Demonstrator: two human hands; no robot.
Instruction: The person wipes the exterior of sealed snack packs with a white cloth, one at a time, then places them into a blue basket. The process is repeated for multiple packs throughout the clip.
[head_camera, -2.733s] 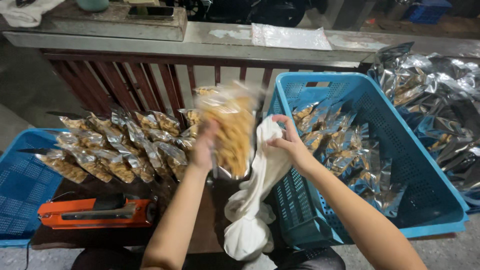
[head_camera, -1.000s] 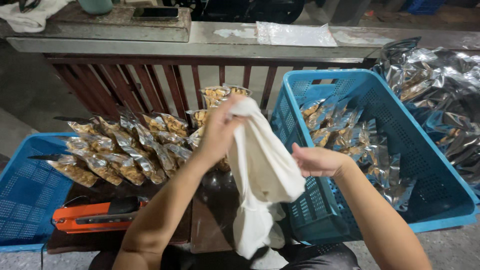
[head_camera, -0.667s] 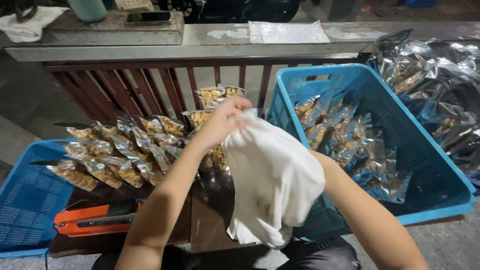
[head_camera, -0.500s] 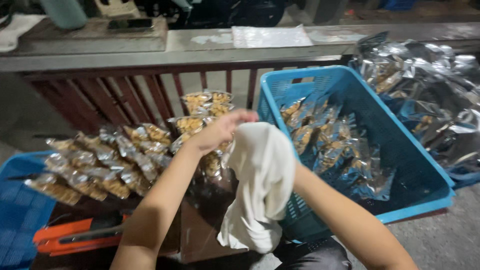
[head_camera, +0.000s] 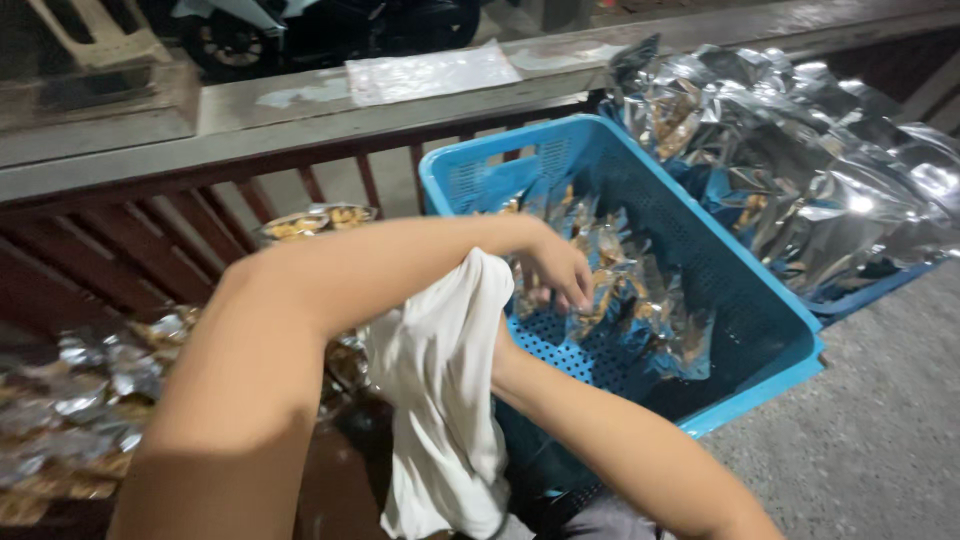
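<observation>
Both forearms cross; left hand (head_camera: 560, 270) reaches into blue crate (head_camera: 770, 300).

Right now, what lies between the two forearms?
In the head view, a white cloth hangs between the left forearm and the right forearm, beside the blue crate.

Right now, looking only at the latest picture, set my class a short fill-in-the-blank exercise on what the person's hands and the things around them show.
1. The left hand reaches across into a plastic crate whose colour is ____.
2. Draped between the forearms hangs a cloth whose colour is ____.
3. The snack packets under the left hand lie ____ the crate.
4. Right of the crate, the heaped empty-looking bags are shiny and ____ in colour.

Missing words: blue; white; inside; silver
</observation>
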